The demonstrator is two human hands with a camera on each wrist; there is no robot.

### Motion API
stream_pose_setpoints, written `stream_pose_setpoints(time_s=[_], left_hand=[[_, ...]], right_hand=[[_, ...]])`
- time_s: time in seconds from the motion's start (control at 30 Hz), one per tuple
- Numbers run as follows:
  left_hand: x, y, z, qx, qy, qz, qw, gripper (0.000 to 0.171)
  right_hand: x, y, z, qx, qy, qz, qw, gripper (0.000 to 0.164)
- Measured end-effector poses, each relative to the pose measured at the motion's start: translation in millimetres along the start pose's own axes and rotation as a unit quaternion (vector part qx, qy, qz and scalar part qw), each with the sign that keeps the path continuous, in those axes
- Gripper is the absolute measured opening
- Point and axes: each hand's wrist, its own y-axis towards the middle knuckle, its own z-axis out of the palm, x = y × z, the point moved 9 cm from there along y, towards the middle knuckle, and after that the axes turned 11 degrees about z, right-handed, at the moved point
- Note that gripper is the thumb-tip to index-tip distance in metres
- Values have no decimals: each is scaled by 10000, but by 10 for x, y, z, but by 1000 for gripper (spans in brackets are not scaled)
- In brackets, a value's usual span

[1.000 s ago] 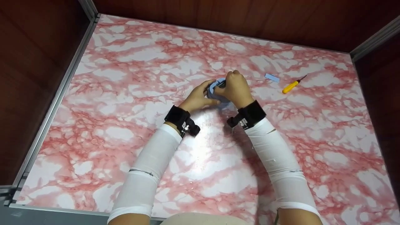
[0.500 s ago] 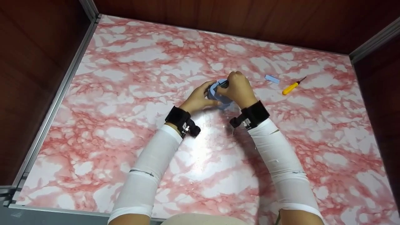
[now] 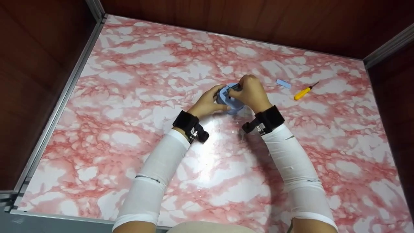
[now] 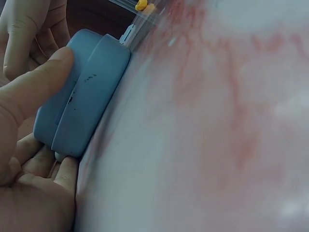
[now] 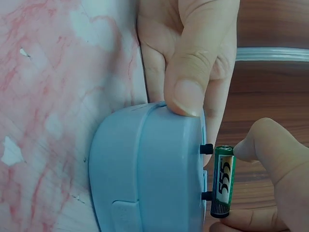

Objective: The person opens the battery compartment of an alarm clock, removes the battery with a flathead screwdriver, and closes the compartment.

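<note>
Right wrist view shows a small green-and-black battery (image 5: 223, 181) just outside the upper face of a round blue case (image 5: 166, 164), lying alongside two dark posts (image 5: 206, 148) that stick out of that face; whether it touches them I cannot tell. The right hand (image 3: 254, 92) pinches the battery near its two ends, thumb at one and a finger at the other. The left hand (image 3: 205, 104) grips the case from the side, its thumb on the rim and its fingers round the far side.

Handling the battery well here seems to call for a light pinch, with the battery level along the line of the posts, so that neither end catches and no post bends. A firm left grip should stop the case from turning or tipping.

As for containers, the case has a recess in its upper face, partly visible from the head; the right hand covers some of it, so its contents cannot be made out.

The case is at the desk (image 3: 123, 139), near its middle. Off to the right lie a flat blue strip (image 3: 283, 83) and, just beyond, a yellow-handled screwdriver (image 3: 302, 93).
</note>
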Motion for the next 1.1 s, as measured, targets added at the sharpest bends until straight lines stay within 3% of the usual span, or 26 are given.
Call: stream_pose_setpoints(time_s=[0.23, 0.43, 0.8, 1.1], left_hand=[[6, 8, 1, -17, 250, 32, 9997, 91], [3, 17, -20, -37, 557, 12, 9984, 91], [23, 7, -31, -120, 337, -111, 9993, 93], [30, 17, -30, -88, 616, -134, 9980, 92]], right_hand=[[-60, 5, -55, -72, 2, -1, 10000, 32], [-176, 24, -119, -102, -110, 241, 9996, 38], [-449, 83, -329, -482, -374, 442, 9972, 40], [-767, 158, -479, -688, -385, 754, 9940, 40]])
